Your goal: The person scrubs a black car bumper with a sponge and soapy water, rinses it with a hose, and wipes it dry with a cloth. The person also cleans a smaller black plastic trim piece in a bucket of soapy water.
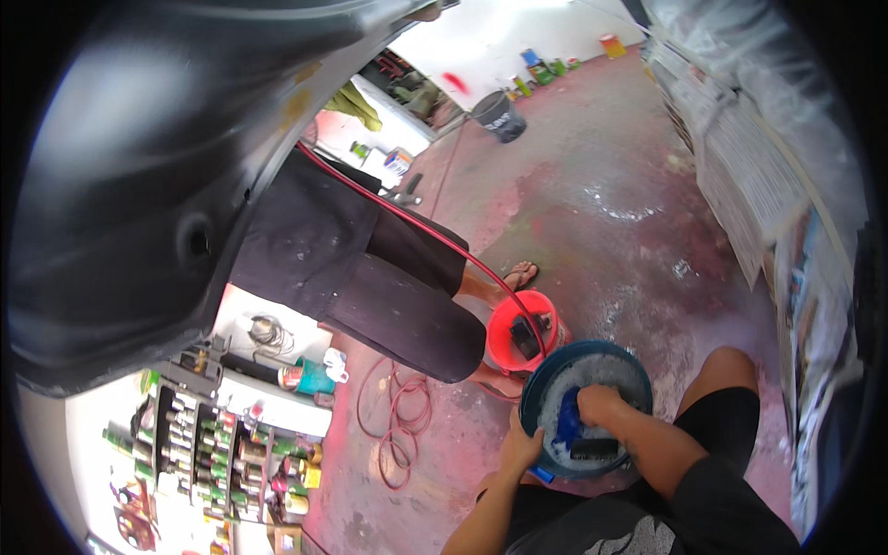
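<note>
Foam-hidden blue sponge (567, 418) under right hand (599, 404)

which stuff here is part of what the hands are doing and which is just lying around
In use: blue bucket, left hand on its rim, right hand in its suds, blue cloth.

Lying about: red bucket, red hose, grey bin, shelf of cans.

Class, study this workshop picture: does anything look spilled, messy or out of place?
Yes. Wet, foamy patches spread over the stained floor beyond the blue bucket, and a red hose lies in loose coils underfoot.
</note>
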Demonstrator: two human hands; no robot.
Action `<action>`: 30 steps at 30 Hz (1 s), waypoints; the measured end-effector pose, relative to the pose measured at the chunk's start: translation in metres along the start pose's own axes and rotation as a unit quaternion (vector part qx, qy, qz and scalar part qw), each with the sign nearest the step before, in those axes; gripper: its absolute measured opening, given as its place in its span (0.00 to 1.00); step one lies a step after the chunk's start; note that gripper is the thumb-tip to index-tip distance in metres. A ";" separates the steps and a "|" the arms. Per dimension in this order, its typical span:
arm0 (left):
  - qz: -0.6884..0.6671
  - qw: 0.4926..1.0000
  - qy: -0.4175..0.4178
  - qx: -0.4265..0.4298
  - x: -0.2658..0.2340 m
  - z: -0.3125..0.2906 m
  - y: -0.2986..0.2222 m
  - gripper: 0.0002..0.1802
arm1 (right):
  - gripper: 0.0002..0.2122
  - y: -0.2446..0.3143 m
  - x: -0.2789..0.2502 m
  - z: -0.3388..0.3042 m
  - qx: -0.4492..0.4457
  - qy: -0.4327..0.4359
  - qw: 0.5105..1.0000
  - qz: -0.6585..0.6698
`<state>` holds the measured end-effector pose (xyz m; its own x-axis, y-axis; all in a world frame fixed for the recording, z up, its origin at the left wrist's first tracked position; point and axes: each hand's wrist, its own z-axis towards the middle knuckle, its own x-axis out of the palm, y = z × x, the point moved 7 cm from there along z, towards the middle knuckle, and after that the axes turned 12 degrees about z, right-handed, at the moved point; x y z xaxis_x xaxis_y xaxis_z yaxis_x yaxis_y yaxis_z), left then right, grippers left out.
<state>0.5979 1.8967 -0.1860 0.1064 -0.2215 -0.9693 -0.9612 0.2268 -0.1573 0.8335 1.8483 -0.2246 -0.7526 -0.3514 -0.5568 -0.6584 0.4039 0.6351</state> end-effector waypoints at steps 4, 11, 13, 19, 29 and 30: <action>0.003 0.994 -0.011 -0.111 -0.002 -0.018 -0.024 0.48 | 0.15 0.023 -0.052 -0.023 -0.110 -0.118 0.986 -0.040; 0.047 0.990 0.059 -0.119 0.008 0.021 -0.033 0.38 | 0.17 -0.026 -0.016 0.026 -0.090 0.055 0.987 -0.122; 0.033 0.990 0.058 -0.128 0.009 0.012 -0.024 0.38 | 0.18 -0.010 -0.021 0.010 -0.092 0.074 0.986 -0.121; 0.021 0.982 0.083 -0.167 0.009 0.007 -0.020 0.36 | 0.20 0.010 -0.019 0.005 -0.146 0.098 0.973 -0.151; -0.001 0.981 -0.056 -0.188 -0.018 -0.035 -0.033 0.43 | 0.22 0.043 -0.056 -0.021 -0.197 0.082 0.974 -0.081; 0.001 0.974 -0.123 -0.188 -0.022 -0.046 -0.037 0.45 | 0.22 0.059 -0.084 -0.042 -0.217 0.065 0.974 -0.028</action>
<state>0.6192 1.8500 -0.1506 0.1187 0.0222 -0.9927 -0.9818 -0.1468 -0.1207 0.8584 1.8661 -0.1180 -0.6904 -0.4774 -0.5436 -0.6168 -0.0042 0.7871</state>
